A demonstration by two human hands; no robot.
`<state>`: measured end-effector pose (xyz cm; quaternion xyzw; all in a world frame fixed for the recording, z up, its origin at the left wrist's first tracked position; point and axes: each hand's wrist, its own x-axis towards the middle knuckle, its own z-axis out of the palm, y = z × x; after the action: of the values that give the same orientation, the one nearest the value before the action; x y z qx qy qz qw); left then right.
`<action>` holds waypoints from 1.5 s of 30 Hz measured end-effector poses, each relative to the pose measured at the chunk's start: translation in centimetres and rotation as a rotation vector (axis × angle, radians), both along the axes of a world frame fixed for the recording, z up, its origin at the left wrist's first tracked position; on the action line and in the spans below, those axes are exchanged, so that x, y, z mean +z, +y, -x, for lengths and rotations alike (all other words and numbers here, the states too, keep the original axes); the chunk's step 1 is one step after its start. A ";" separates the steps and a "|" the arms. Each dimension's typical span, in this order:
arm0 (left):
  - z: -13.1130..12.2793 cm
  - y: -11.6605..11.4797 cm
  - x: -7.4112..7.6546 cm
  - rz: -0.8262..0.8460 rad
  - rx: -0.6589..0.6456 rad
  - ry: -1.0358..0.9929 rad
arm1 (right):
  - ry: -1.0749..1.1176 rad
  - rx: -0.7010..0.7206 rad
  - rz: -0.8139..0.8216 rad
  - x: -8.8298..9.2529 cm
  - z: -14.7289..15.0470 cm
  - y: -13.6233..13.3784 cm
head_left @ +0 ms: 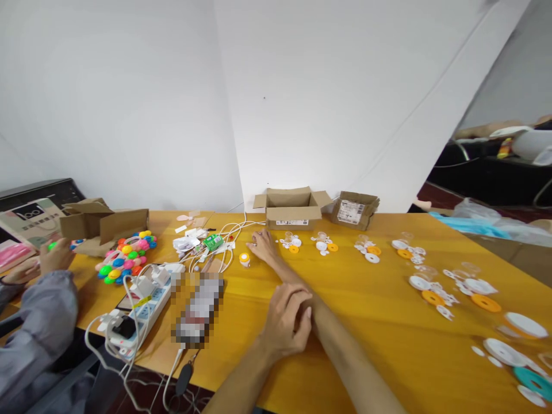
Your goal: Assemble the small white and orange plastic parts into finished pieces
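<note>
My right hand reaches far out over the table with its fingers stretched and nothing visible in them. Just left of it stands a small round container with a yellow and white top, apart from the fingers. My left hand lies against my right forearm, fingers loosely bent with a gap to the thumb, holding nothing. To the right, small groups of white, orange and clear plastic parts are spread along the table. One group at the near right has a teal ring.
An open cardboard box and a crumpled box stand by the wall. Left are a power strip with cables, a blurred phone and colourful plastic pieces. A co-worker's hands are at the far left.
</note>
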<state>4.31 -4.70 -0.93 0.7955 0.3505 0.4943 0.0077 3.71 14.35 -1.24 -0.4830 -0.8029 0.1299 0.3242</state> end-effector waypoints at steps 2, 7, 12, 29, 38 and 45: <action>0.1 0.0 -0.1 -0.003 0.004 0.000 | 0.012 0.036 -0.003 -0.2 -0.5 -0.4; 0.1 0.3 -0.2 0.020 0.013 -0.092 | 0.032 0.177 -0.001 -0.2 -2.5 -1.9; 0.3 0.9 0.1 0.101 0.107 -0.341 | 0.066 0.394 -0.010 -0.6 -5.5 -3.6; 2.5 3.6 -2.2 0.494 0.211 -0.502 | 0.071 0.542 0.123 -0.1 -14.2 -12.7; 2.8 3.4 -1.6 0.516 0.113 -0.172 | 0.143 0.493 0.162 0.0 -16.2 -13.5; 2.8 3.2 -1.5 0.481 0.175 0.050 | 0.216 0.430 0.161 -0.2 -17.0 -13.7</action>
<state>1.54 -1.48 -2.44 0.7494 0.5256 0.3756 0.1451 20.67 0.67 -1.43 -0.3088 -0.8350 0.3103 0.3333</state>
